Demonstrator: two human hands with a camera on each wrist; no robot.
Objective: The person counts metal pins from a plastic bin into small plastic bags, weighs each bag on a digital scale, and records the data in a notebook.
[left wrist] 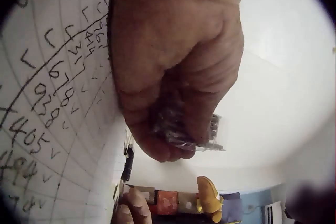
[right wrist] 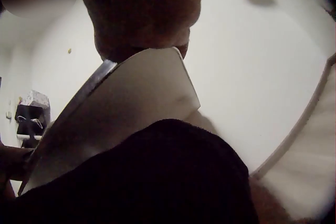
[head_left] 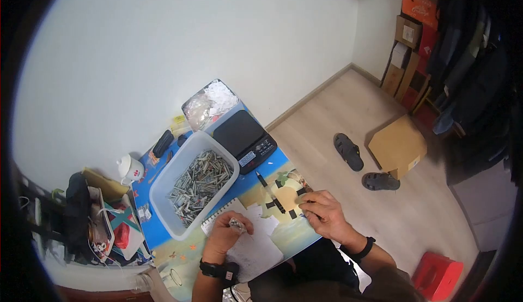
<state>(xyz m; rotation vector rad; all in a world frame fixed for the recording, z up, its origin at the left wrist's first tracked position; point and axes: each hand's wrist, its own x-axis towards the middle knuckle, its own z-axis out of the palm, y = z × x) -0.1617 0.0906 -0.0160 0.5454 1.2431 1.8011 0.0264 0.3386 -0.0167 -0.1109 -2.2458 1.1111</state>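
Observation:
My left hand [head_left: 231, 231] grips a small clear plastic bag [left wrist: 176, 124] with grey metal pieces in it, above a spiral notepad [head_left: 255, 258]. Handwritten numbers and ticks cover the notepad's lined page [left wrist: 52, 108] in the left wrist view. At the table's right edge is my right hand [head_left: 327, 217], its fingers loosely bent; no held thing shows in it. Between the hands lie a black pen [head_left: 271, 192] and torn white paper [head_left: 267, 225]. Beyond the left hand stands a translucent bin [head_left: 158, 190] full of thin metal fasteners [head_left: 199, 185].
Behind the bin's right side sits a black digital scale [head_left: 242, 136] with a lit display. A container of white scraps [head_left: 220, 97] stands farther back. A lidded white mug [head_left: 131, 168] is at the left edge. Sandals [head_left: 348, 152] and cardboard [head_left: 397, 144] lie on the floor.

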